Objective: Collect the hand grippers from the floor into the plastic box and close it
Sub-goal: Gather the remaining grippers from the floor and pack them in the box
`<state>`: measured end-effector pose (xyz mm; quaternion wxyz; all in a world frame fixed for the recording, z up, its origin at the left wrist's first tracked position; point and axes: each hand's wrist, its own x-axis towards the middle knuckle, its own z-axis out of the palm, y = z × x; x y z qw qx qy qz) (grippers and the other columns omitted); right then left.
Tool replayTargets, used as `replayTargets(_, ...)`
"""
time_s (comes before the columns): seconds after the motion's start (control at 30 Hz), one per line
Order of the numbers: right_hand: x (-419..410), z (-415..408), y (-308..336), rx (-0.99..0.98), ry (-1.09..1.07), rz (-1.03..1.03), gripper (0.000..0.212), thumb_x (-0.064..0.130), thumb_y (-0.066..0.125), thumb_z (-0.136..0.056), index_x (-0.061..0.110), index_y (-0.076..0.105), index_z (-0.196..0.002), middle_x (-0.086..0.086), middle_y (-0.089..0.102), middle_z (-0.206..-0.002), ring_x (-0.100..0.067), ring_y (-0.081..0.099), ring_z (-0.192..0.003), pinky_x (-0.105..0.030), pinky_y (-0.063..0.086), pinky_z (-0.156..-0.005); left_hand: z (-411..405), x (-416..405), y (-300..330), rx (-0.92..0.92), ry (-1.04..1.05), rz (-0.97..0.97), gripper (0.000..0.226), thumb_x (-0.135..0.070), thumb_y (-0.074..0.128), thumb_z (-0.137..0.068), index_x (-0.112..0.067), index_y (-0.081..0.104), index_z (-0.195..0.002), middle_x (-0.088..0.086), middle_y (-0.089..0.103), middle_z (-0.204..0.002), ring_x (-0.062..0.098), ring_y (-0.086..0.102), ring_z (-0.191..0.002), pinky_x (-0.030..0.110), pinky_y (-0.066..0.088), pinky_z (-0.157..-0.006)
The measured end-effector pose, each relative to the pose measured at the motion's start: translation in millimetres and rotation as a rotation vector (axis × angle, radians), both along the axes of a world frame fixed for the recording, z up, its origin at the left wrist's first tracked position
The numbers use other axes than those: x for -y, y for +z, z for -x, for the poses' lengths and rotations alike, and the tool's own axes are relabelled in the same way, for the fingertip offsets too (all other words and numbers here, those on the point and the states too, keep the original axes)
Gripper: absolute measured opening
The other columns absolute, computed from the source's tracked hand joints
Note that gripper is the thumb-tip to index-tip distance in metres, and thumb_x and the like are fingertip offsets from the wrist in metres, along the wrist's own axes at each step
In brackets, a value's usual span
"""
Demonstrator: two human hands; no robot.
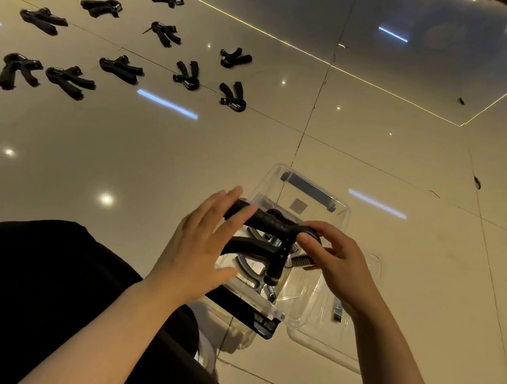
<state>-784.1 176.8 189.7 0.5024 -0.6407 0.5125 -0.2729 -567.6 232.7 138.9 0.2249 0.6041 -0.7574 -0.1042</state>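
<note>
floor (381, 138): glossy tiles, many black grippers (67, 80) scattered far left
gripper (266, 242): black, over open clear box (338, 214)
left hand (196, 245): fingers straight, touching handle
right hand (338, 261): pinching gripper's head

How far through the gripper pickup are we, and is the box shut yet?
Early. The clear plastic box is open and holds at least one hand gripper. In hand: another black gripper is held over the box, the right hand pinching its spring end, the left hand steadying its handles with straight fingers. Left: more than a dozen grippers still on the floor, then closing the box.
</note>
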Motion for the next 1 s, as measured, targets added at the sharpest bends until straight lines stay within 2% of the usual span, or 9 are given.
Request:
replayTargets(0.1,3.0,5.2,1.3,-0.007,0.042,-0.065,0.01,0.02,0.059,-0.088,0.025,0.066,-0.095,0.002,0.065,-0.095,-0.003,0.064,-0.073,-0.015,0.05,-0.061,-2.3,3.4,0.9,-0.004,0.001,0.037,0.093,-0.021,0.082,-0.061,-0.024,0.031,-0.138,0.001,0.038,-0.136,0.02,0.038,-0.125,0.039,0.036,-0.099)
replayTargets(0.17,5.7,7.7,-0.7,-0.045,0.086,-0.103,0.011,0.021,0.061,-0.087,0.025,0.066,-0.097,0.001,0.066,-0.097,-0.009,0.066,-0.078,-0.019,0.052,-0.066,-2.0,4.7,3.1,-0.012,0.02,0.075,0.085,-0.015,0.081,-0.06,-0.02,0.038,-0.133,0.003,0.049,-0.123,0.022,0.049,-0.112,0.036,0.039,-0.092)
replayTargets(0.27,9.4,7.6,-6.9,-0.101,0.089,-0.094,0.012,0.02,0.063,-0.087,0.027,0.066,-0.097,0.002,0.067,-0.097,-0.017,0.068,-0.083,-0.024,0.054,-0.07,-1.0,6.4,2.8,-0.081,0.068,0.078,0.065,-0.016,0.08,-0.066,-0.017,0.05,-0.124,0.003,0.057,-0.111,0.023,0.056,-0.099,0.036,0.043,-0.086)
replayTargets(0.37,18.9,5.4,-15.9,-0.179,0.064,-0.042,0.013,0.023,0.065,-0.087,0.033,0.065,-0.094,0.004,0.065,-0.098,-0.018,0.065,-0.084,-0.031,0.053,-0.076,-2.5,8.5,-0.5,-0.15,0.129,0.061,0.042,-0.016,0.075,-0.074,-0.014,0.061,-0.113,0.002,0.06,-0.109,0.022,0.058,-0.096,0.035,0.047,-0.081)
replayTargets(0.47,34.6,0.7,-43.5,-0.417,0.096,0.004,0.015,0.022,0.067,-0.085,0.032,0.061,-0.095,0.011,0.06,-0.095,-0.009,0.056,-0.083,-0.022,0.044,-0.072,-5.2,9.1,-2.6,-0.187,0.211,-0.085,0.044,-0.023,0.066,-0.083,-0.017,0.054,-0.125,0.0,0.051,-0.124,0.018,0.049,-0.111,0.026,0.037,-0.087)
replayTargets(0.57,44.7,-4.9,-88.6,-0.677,0.075,0.062,0.016,0.019,0.067,-0.085,0.023,0.064,-0.1,0.005,0.062,-0.1,-0.013,0.055,-0.089,-0.026,0.043,-0.075,-5.0,3.4,-11.6,-0.137,0.151,-0.325,0.052,-0.035,0.056,-0.088,-0.026,0.039,-0.137,-0.006,0.037,-0.139,0.012,0.038,-0.122,0.024,0.033,-0.096)
replayTargets(0.7,42.9,-2.2,-139.6,-0.617,-0.041,-0.033,0.019,0.015,0.069,-0.081,0.018,0.064,-0.099,0.003,0.06,-0.097,-0.015,0.056,-0.089,-0.029,0.045,-0.078,1.7,-0.3,-28.0,0.062,-0.003,-0.62,0.067,-0.042,0.05,-0.09,-0.032,0.015,-0.146,-0.007,0.008,-0.155,0.015,0.015,-0.14,0.035,0.023,-0.109)
replayTargets(0.87,26.5,-7.7,-192.7,-0.924,0.399,-0.067,0.02,-0.001,0.052,-0.075,0.015,0.06,-0.084,-0.007,0.061,-0.093,-0.027,0.059,-0.092,-0.027,0.039,-0.065,10.5,9.5,-41.5,-0.024,-0.026,-0.668,0.061,-0.052,0.04,-0.093,-0.036,0.015,-0.146,-0.01,-0.001,-0.156,0.012,0.006,-0.142,0.034,0.017,-0.112)
replayTargets(1.0,25.6,-14.0,-205.9,-1.078,0.494,-0.15,0.03,0.0,0.047,-0.083,0.008,0.058,-0.11,-0.013,0.061,-0.114,-0.031,0.057,-0.106,-0.034,0.046,-0.08,9.3,12.1,-51.3,0.058,-0.008,-0.77,0.064,-0.053,0.038,-0.093,-0.034,0.008,-0.147,-0.005,-0.011,-0.156,0.016,0.002,-0.143,0.038,0.017,-0.113)
